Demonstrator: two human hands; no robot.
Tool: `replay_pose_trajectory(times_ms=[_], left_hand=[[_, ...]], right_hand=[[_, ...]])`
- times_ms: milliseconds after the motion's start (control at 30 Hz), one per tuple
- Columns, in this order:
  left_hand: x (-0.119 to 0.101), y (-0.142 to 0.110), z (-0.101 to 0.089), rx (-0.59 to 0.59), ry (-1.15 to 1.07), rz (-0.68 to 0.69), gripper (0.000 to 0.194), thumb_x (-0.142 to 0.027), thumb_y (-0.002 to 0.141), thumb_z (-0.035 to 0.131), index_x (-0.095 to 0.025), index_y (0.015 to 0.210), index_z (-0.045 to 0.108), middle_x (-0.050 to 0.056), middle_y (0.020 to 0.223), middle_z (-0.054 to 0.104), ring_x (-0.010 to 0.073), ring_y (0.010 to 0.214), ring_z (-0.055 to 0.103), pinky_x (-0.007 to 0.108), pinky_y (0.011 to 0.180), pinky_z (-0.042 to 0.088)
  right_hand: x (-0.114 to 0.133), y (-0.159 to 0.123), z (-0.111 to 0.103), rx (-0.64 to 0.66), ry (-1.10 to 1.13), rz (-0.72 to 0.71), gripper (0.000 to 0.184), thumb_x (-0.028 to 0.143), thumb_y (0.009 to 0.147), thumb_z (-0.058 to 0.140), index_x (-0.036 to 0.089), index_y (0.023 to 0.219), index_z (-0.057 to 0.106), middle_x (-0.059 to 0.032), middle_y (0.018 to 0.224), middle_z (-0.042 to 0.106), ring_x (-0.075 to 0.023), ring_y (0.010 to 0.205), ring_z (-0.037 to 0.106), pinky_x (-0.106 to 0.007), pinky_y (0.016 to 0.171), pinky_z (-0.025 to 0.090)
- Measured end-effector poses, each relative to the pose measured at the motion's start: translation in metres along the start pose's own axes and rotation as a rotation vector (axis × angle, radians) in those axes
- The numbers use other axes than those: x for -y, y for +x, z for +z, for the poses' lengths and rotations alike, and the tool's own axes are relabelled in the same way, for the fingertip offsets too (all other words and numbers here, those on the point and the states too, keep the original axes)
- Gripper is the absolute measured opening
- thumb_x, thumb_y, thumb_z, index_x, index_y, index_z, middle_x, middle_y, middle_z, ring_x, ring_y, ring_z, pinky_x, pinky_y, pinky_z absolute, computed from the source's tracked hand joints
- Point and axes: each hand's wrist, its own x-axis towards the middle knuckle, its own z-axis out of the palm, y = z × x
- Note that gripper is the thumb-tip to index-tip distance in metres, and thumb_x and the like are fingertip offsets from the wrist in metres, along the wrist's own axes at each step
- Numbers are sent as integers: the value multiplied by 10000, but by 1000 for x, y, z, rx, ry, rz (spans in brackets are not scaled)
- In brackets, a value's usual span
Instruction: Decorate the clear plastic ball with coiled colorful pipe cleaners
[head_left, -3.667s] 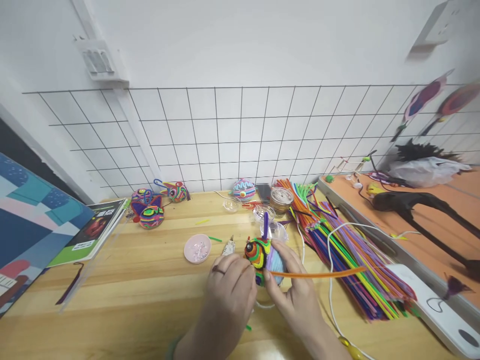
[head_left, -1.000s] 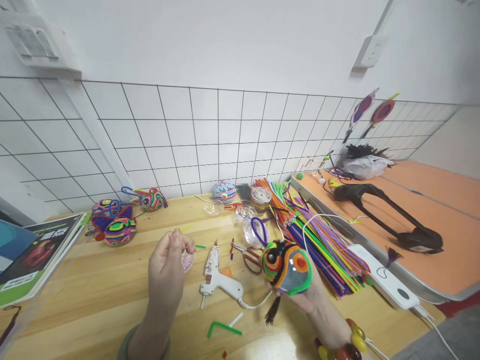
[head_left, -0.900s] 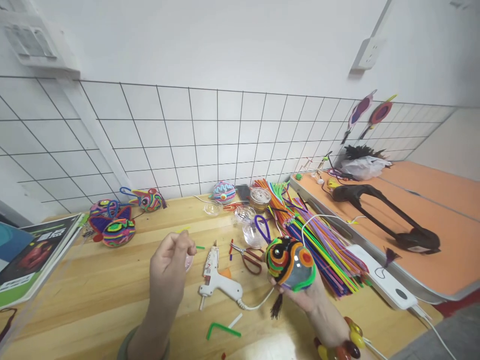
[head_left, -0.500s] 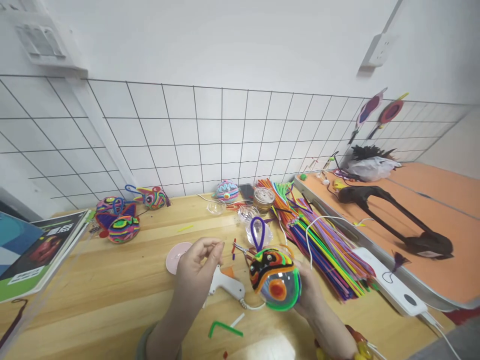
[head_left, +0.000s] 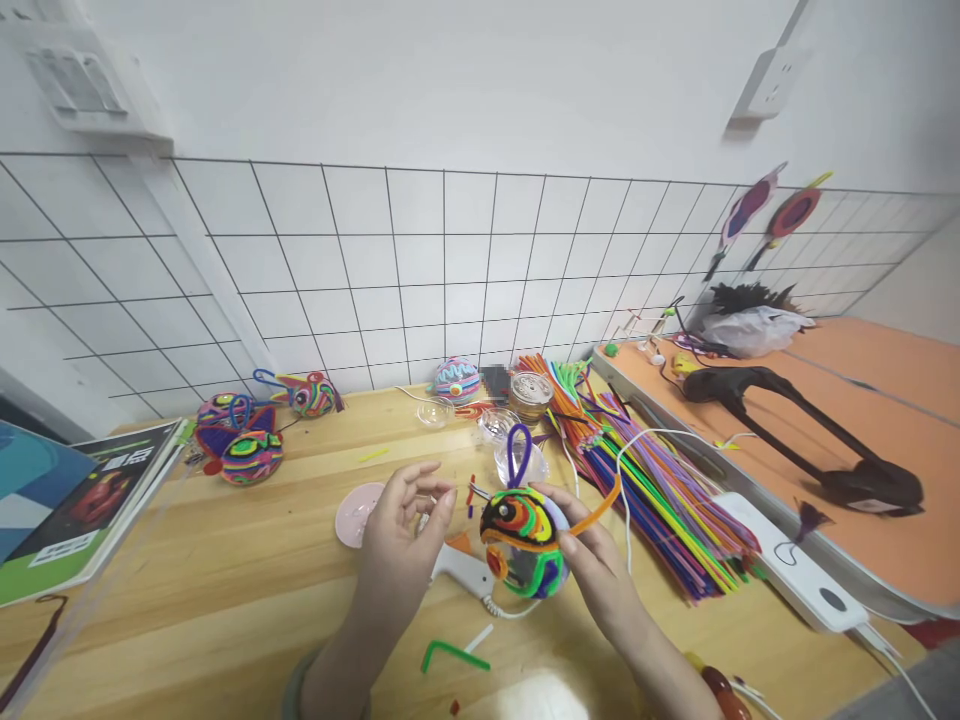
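Head view: the right hand (head_left: 602, 572) grips the right side of 1 multicoloured ball (head_left: 525, 530) above the near counter (head_left: 225, 590); the left hand (head_left: 405, 530), fingers loosely parted, is just left, partly hiding the glue gun (head_left: 466, 573).

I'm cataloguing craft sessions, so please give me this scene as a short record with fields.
Right hand: the right hand grips the colourful ball
Held item: upright purple loop on top; orange strip sticking out to the right
Left hand: the left hand is apart from the ball, fingers parted; whether it holds anything tiny is unclear
Tool: white glue gun, partly hidden by the left hand
Container: pink dish, left of the left hand
Supplies: multicoloured stems in a heap, right
Surface: wooden table
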Motion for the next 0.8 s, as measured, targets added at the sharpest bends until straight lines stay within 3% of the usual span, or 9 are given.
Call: replay_pose_trajectory(times_ms=[133,233,400,633,800], left_hand=[[3,-5,7,84,-55,-31,519,-333,778,673,-218,1236,457,119,1120,605,230,1046,586,347,823,502],[2,-13,11,187,-15,-47,503,-336,778,679,-229,1226,477,137,1246,556,260,1179,524,392,939,460],[-1,-23,14,187,150,-5,486,-315,768,680,-253,1216,502,106,1340,503,283,1240,486,450,1048,368],[1,-19,18,353,-116,-146,542,-298,785,639,-209,1260,394,158,1413,437,268,1343,394,425,1094,346],[-2,-20,19,337,-170,-199,612,-286,752,660,-195,1274,354,186,1400,420,288,1308,435,443,1070,372]], right_hand=[[1,1,4,-39,-25,-20,404,474,823,646,305,1189,632,-47,1242,640,-290,1167,559,-405,989,431],[-2,1,5,-64,-100,-55,402,437,847,628,309,1226,598,-43,1273,620,-282,1173,553,-396,994,423],[-9,1,4,-61,-306,-159,406,394,867,603,276,1252,550,-61,1287,595,-283,1190,534,-419,1025,390],[-10,-1,11,-3,-441,-253,402,368,907,542,265,1291,479,-74,1272,584,-258,1197,532,-403,998,433],[-11,-2,12,9,-480,-274,401,365,919,530,276,1304,461,-72,1272,577,-244,1172,549,-397,1003,435]])
